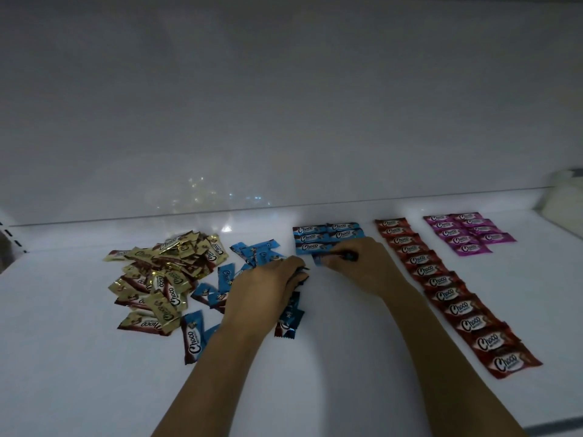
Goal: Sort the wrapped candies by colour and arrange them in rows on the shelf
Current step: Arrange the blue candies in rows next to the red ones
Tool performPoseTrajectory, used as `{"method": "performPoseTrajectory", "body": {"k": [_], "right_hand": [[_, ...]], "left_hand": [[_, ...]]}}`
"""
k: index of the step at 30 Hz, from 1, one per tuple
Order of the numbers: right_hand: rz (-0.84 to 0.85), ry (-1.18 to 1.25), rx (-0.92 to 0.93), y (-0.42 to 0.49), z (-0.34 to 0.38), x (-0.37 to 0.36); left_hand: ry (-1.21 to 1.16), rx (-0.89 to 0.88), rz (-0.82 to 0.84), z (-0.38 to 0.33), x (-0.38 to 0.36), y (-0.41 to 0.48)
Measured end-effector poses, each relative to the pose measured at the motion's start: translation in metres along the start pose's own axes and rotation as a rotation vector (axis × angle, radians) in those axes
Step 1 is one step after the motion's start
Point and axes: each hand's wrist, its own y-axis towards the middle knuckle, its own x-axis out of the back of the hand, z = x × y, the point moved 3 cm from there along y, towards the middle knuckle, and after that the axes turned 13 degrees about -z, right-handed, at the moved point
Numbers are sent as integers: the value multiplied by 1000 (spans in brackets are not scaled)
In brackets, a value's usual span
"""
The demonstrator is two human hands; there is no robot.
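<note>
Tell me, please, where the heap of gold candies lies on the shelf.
In the head view the gold candies lie in a loose heap at the left of the shelf, just left of the unsorted blue candies.

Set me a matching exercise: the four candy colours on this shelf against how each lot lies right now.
Column 1
1. gold candies
2. blue candies
3. red candies
4. purple candies

Column 2
A. one long overlapping row
B. two short rows side by side, far right
C. loose heap, far left
D. part in rows, part loose, left hand and right hand on them

Pairs: 1-C, 2-D, 3-A, 4-B
</note>
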Motion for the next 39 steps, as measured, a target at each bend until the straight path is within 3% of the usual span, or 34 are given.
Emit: {"method": "performPoseTrajectory", "body": {"k": [2, 5, 10, 14, 19, 27, 34, 39], "right_hand": [[62, -73, 3, 0, -5, -4], [-7, -113, -35, 1, -8, -4], [-3, 76, -107, 2, -3, -1], [-43, -167, -56, -2, -6, -2], [-114, -234, -2, -2, -2, -1], [-114, -291, 179, -7, 6, -15], [-119, -291, 164, -9, 8, -20], [-189, -300, 142, -9, 7, -21]], "left_hand": [[23, 4, -4, -1, 1, 0], [-11, 44, -5, 1, 3, 0], [-45, 51, -64, 0, 10, 3], [-57, 52, -85, 0, 12, 3], [-91, 81, -100, 1, 13, 4], [-109, 303, -152, -1, 20, 7], [-170, 536, -207, 1, 25, 8], [-349, 657, -184, 0, 22, 8]]}}
